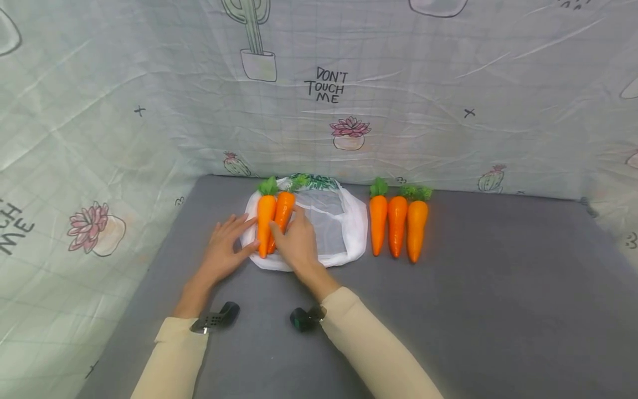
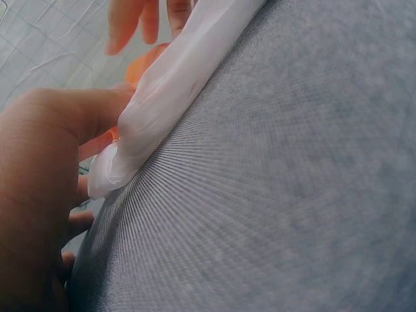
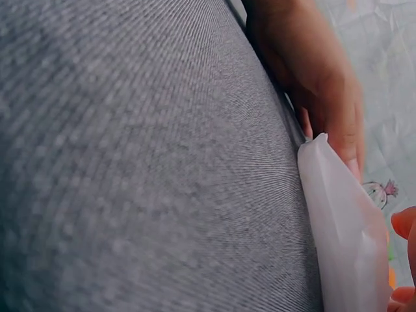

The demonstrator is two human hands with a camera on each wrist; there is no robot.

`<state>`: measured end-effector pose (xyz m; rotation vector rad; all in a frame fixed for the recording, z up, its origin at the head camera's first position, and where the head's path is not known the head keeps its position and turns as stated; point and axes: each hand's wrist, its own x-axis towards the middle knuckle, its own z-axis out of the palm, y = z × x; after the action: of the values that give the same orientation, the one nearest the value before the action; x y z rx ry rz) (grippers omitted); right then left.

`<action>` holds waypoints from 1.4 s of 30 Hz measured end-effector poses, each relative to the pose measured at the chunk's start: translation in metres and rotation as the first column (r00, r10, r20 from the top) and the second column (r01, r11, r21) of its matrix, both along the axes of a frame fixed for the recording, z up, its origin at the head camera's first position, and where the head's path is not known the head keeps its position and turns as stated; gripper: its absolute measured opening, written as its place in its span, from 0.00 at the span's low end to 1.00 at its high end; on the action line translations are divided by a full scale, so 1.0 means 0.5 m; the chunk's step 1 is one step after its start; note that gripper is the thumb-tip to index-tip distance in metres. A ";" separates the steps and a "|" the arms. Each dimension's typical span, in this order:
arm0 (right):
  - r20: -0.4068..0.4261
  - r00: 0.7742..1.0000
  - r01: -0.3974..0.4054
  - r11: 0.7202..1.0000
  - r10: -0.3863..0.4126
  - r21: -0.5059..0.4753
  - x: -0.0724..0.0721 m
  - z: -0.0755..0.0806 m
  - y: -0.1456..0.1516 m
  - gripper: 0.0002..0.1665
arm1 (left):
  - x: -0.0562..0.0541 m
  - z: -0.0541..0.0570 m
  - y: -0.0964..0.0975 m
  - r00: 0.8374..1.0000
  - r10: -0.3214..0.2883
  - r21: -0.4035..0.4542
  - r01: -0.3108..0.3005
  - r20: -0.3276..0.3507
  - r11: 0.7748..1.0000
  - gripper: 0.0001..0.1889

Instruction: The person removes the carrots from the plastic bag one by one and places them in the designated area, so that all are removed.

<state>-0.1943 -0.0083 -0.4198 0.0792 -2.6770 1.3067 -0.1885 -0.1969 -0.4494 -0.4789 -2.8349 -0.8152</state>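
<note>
1. Two carrots lie on a white bag; left hand, fingers spread; right hand, grip unclear.
2. Placing, apparently; next likely calls for withdrawing, then reaching three more carrots.

Head view: the lower length of the second carrot from the left is partly hidden by the right hand and the leftmost carrot; contact by its fingers cannot be confirmed. Green print on the white plastic bag is too small to make out. Both sleeves are cut off by the bottom edge. Left wrist view: the bag conceals most of the carrots, the top edge crops the right hand, and the nearest surface is blurred. Right wrist view: the right hand is cut by the right edge, and only a sliver of carrot shows beyond the bag.
</note>
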 end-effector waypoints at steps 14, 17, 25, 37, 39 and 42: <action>0.048 0.998 0.024 0.998 -0.027 0.061 -0.007 -0.009 -0.010 0.40 | 0.003 0.004 0.000 1.000 0.001 -0.008 -0.001 0.000 1.000 0.33; 0.053 0.998 0.030 0.997 -0.034 0.070 -0.007 -0.008 -0.013 0.40 | 0.002 0.003 -0.001 1.000 0.000 -0.008 0.000 -0.004 1.000 0.33; 0.068 0.997 0.040 0.995 -0.046 0.087 -0.008 -0.009 -0.017 0.41 | -0.002 -0.002 -0.003 1.000 -0.001 -0.021 0.001 0.006 1.000 0.33; 0.039 0.997 0.067 0.993 -0.071 0.099 -0.008 -0.009 -0.021 0.34 | -0.001 -0.002 -0.004 1.000 0.016 -0.028 -0.015 0.009 0.999 0.33; 0.044 0.996 0.070 0.992 -0.075 0.104 -0.009 -0.009 -0.021 0.33 | -0.001 -0.002 -0.003 1.000 0.017 -0.030 -0.017 0.013 0.999 0.34; 0.055 0.996 0.066 0.992 -0.073 0.111 -0.010 -0.009 -0.021 0.34 | -0.001 -0.001 -0.004 1.000 0.016 -0.033 -0.015 0.013 0.999 0.34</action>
<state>-0.1994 -0.0187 -0.4241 -0.0403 -2.7730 1.1594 -0.1889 -0.1987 -0.4499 -0.4568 -2.8647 -0.7735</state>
